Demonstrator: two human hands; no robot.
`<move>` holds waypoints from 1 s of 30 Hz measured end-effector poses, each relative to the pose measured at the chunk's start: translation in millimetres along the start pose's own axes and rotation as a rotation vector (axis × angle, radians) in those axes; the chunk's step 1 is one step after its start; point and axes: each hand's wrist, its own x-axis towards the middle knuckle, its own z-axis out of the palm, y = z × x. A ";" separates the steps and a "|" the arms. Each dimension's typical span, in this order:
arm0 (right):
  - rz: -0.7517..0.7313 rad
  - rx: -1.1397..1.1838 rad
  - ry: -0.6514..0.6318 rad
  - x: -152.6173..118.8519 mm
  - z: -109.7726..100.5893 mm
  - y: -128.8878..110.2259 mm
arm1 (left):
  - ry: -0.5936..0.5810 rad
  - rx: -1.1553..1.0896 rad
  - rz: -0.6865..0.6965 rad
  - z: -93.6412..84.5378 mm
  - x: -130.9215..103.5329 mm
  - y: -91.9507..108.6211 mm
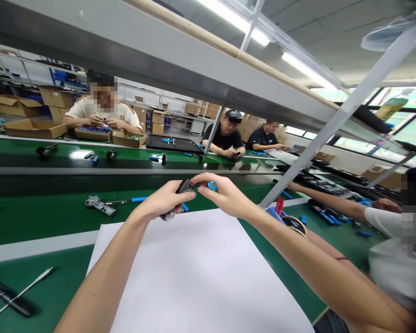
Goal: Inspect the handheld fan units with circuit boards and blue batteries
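Above the far edge of a white sheet [194,268], my left hand [161,200] is closed around a dark device housing [183,186] with a small circuit board showing. My right hand [225,196] meets it from the other side, its fingers curled around a blue cylindrical battery [212,185] whose round end faces me. The right fingertips reach the housing, and my fingers partly hide where the parts meet. Under the left hand a clear or grey rounded end [169,215] sticks out. A bit of blue shows below the fingers.
Beyond my hands, a grey part [100,205] with wires and a blue battery [138,200] lies on the green belt. A black device [9,296] and white cable [38,277] lie at left. A slanted post [308,148] and tape roll [294,225] stand right; co-workers sit around.
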 end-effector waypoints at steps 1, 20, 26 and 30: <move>0.021 0.004 0.019 -1.7 2.8 1.0 | 0.004 0.007 0.008 -0.2 -0.5 0.3; -0.011 -0.214 -0.083 -2.3 15.1 15.7 | 0.104 0.164 0.068 1.7 -8.3 3.2; -0.294 -0.361 -0.015 -3.2 16.2 13.8 | 0.028 -0.274 -0.063 -6.3 -4.3 -6.2; -0.456 -0.417 -0.027 6.3 12.9 10.2 | -0.051 -0.314 -0.080 -8.4 0.5 -15.1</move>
